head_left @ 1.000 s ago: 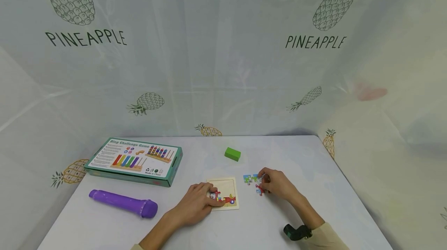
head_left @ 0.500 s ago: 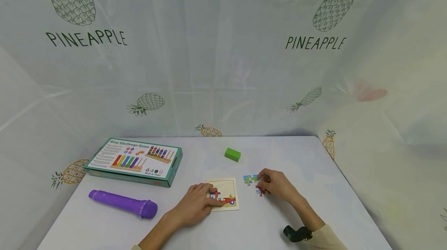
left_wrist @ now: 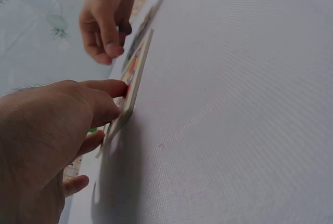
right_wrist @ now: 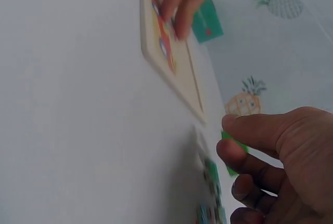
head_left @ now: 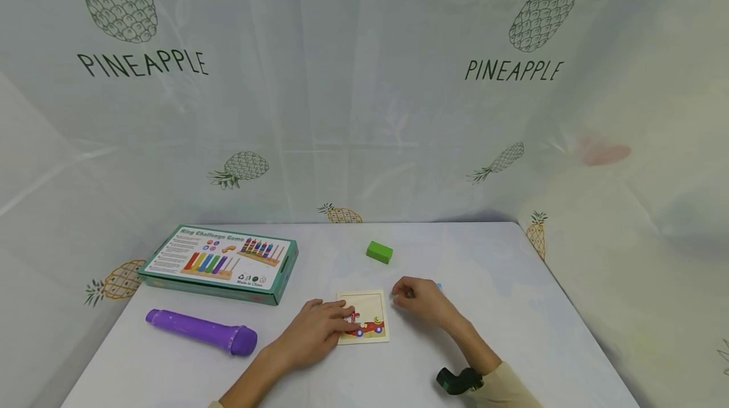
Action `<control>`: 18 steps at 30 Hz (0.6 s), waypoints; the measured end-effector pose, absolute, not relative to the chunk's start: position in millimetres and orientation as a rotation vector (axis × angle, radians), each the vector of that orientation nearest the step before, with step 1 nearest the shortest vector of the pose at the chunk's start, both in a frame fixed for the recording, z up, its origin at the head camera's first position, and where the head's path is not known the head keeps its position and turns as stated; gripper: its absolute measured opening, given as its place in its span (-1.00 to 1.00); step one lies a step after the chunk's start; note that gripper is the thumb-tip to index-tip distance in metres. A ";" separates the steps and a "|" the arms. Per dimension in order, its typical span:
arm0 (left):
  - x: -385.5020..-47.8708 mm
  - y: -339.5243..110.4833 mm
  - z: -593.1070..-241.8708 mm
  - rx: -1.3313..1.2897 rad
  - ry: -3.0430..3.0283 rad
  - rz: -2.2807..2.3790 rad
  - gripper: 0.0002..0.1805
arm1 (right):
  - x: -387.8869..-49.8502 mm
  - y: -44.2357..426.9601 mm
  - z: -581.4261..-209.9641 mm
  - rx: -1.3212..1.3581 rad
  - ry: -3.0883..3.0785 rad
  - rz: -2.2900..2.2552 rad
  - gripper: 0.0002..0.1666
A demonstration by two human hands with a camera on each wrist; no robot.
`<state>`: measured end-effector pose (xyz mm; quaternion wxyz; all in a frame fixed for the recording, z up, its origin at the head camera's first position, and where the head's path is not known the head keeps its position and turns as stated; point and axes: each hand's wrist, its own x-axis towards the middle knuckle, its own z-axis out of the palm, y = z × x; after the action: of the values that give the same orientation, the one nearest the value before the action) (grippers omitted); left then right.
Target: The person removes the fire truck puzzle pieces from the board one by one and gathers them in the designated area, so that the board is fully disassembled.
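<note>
My left hand (head_left: 312,336) rests over the left part of a pale wooden puzzle board (head_left: 364,295), its fingers spread on the board and partly hiding a red vehicle picture (head_left: 373,326). In the left wrist view, the left hand's (left_wrist: 57,135) fingertips touch the board's surface. Just right of the board is my right hand (head_left: 427,302), fingers bent. In the right wrist view, the right hand's (right_wrist: 281,161) thumb and index tips are close together; whether a piece is between them cannot be told. Loose puzzle pieces (right_wrist: 210,174) lie beyond its fingers, mostly hidden in the head view.
A green block (head_left: 379,252) sits behind the board. At the left are a green-edged game box (head_left: 219,264) and a purple microphone-shaped toy (head_left: 199,331). A dark device (head_left: 458,381) is at my right wrist. A pineapple-print cloth (head_left: 364,111) hangs behind the table.
My right hand has moved left from the loose pieces toward the board, now covering most of them. My left hand has slid slightly left, uncovering more of the red vehicle.
</note>
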<state>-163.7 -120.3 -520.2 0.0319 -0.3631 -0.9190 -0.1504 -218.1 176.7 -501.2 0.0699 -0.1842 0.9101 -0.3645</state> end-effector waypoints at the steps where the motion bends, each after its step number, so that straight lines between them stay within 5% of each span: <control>1: -163.6 -120.1 -520.0 -1.116 -2.834 -0.460 -0.57 | -218.2 171.6 -501.6 -0.579 2.728 -1.093 -0.94; 18: -163.5 -123.5 -528.5 -1.074 -2.822 -0.492 -0.53 | -210.4 119.2 -504.8 -0.861 2.684 -0.897 -0.60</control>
<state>-163.5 -123.5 -528.5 0.0410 -0.3507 -0.9217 -0.1607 -210.4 119.2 -504.8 0.0916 -0.2900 0.9036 -0.3018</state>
